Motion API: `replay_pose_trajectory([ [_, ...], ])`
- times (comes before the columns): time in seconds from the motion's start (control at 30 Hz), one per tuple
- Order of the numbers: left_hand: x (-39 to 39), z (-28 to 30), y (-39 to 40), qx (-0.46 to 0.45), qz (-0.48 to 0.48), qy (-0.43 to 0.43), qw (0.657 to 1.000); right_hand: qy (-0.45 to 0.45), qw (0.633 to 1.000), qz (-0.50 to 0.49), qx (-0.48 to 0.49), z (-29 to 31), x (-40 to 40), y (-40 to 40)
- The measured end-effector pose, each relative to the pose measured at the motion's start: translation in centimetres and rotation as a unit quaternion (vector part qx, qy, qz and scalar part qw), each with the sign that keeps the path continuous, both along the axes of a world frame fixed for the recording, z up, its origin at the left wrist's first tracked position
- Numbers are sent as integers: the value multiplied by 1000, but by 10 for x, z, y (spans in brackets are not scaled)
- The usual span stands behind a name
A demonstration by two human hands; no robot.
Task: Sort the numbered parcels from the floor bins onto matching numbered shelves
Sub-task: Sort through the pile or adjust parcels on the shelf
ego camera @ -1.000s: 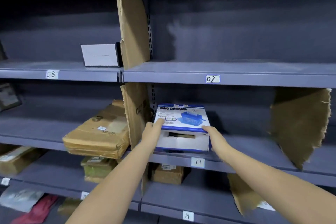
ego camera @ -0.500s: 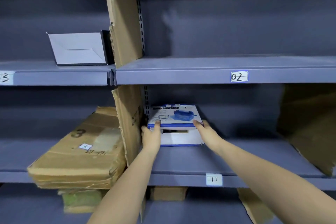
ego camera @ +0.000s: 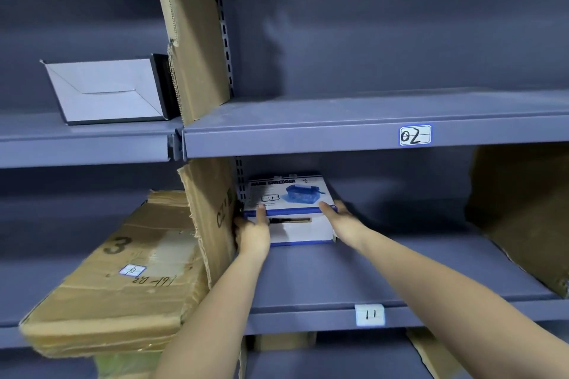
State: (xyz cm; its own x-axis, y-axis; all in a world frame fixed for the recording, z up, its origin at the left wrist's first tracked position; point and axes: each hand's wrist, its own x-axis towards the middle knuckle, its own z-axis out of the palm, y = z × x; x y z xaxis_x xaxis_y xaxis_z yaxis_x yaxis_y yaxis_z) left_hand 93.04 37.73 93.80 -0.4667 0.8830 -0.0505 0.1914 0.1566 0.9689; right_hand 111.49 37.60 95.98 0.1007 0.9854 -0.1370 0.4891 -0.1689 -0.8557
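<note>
1. Your left hand (ego camera: pixel 253 232) holds the near left corner of the box (ego camera: pixel 289 194), thumb up on the lid's front edge, the other fingers wrapped round the left side and mostly hidden.
2. Your right hand (ego camera: pixel 340 217) grips the near right corner, thumb on the lid, fingers curled round the right side.
3. The box is white and blue, with a shredder pictured on top and a small tag reading 11.
4. It sits flat on shelf 11 (ego camera: pixel 338 274), deep in the back left corner, well back from the front edge.
5. The box's left side is hard up by the cardboard divider (ego camera: pixel 212 212) at the shelf's left end.
6. The label (ego camera: pixel 369 314) on the front edge of that shelf reads 11, to the right of your arms.
7. Above it is shelf 02 (ego camera: pixel 308 120), its tag (ego camera: pixel 415 134) on the front lip.
8. Left of the divider a flat brown carton (ego camera: pixel 123 280) marked 3 overhangs the front edge of its shelf.
9. One level up on the left, a white open box (ego camera: pixel 107 91) stands against the upper divider.
10. A torn cardboard sheet (ego camera: pixel 523 212) closes the right end of shelf 11.
</note>
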Motion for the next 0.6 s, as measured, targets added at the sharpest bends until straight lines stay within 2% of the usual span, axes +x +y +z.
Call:
replay_pose_trajectory([
  [0.1, 2, 10, -10, 10, -22, 53, 998, -20, 1000, -13, 13, 6, -2, -11],
  [0.17, 6, 21, -24, 16, -48, 124, 991, -44, 999, -11, 25, 13, 0, -21],
  [0.27, 14, 41, -46, 44, -70, 268, 960, -66, 997, -2, 47, 25, 7, -38],
  [0.33, 24, 52, -58, 82, -105, 333, 934, -103, 992, -3, 70, 36, 16, -54],
  [0.47, 55, 71, -75, 122, -194, 359, 905, -240, 964, -3, 111, 55, 39, -90],
  [0.6, 107, 75, -97, 179, -284, 400, 853, -347, 927, -28, 139, 57, 81, -138],
])
